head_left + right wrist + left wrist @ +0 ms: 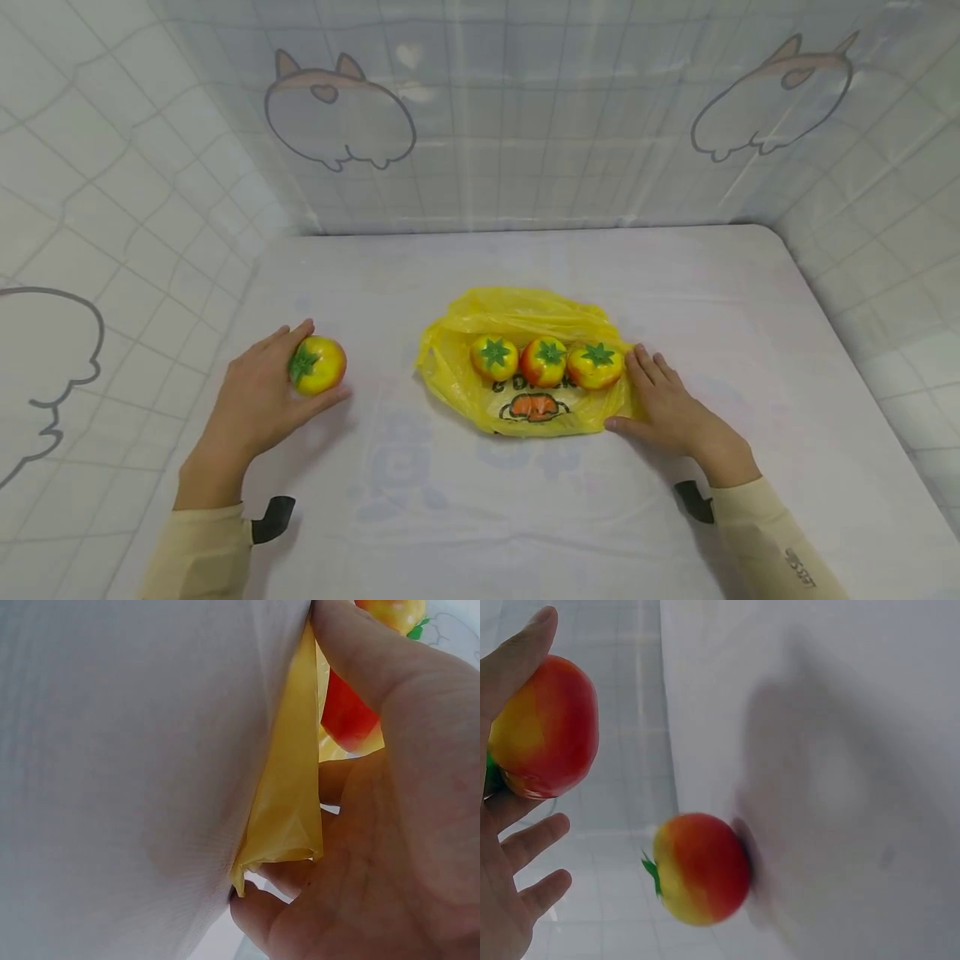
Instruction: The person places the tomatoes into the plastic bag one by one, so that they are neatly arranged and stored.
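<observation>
My left hand (258, 400) holds a yellow-and-red tomato (318, 365) between thumb and fingers, its green leaves facing the palm. The left wrist view shows this held tomato (551, 727) raised off the surface, with a second tomato (703, 870) resting on the table below; the head view does not show that one. On the table lies a flattened yellow plastic bag (450, 367) with a printed duck bill. Three tomatoes sit in a row across it, including a middle tomato (543, 362). My right hand (675, 417) rests against the bag's right edge, fingers extended and thumb spread.
A pale cloth covers the table (420, 525). Grid-patterned curtains (525, 117) with cartoon animal drawings hang behind and at both sides. Each wrist carries a black fitting, such as the left mount (273, 518).
</observation>
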`<state>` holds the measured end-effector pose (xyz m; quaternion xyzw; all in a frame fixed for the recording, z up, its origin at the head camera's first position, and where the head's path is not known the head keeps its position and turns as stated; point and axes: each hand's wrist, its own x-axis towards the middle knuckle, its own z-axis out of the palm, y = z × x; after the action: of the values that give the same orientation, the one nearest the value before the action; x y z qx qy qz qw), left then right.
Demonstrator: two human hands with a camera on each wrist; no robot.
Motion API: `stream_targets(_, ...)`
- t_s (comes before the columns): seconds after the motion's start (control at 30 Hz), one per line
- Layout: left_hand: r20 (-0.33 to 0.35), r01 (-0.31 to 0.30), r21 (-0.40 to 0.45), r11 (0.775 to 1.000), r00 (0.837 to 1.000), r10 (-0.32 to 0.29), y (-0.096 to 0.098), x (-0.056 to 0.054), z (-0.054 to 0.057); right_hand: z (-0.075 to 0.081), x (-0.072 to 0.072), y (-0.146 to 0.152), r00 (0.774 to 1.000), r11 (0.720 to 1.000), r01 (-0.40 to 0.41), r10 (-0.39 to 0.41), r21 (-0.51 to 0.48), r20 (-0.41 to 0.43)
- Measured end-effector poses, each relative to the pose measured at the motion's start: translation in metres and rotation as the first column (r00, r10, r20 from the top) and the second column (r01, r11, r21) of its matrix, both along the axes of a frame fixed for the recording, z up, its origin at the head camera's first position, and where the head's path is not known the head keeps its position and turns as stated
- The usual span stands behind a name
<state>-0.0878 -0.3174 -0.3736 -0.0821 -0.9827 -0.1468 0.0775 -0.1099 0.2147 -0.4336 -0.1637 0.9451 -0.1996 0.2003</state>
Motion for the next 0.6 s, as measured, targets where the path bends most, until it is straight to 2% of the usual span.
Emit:
stream_targets(0.33,0.057,0.019,0.01,1.0,0.998,-0.019,0.016,-0.012,0.006,-0.001,0.0,0.0,1.0,1.0,-0.005,0.005,0.004,-0.014)
stream_targets(0.6,0.064,0.036,0.017,0.999,0.997,-0.037,0.022,-0.017,0.006,-0.002,0.0,0.001,1.0,1.0,-0.004,0.004,0.002,-0.016)
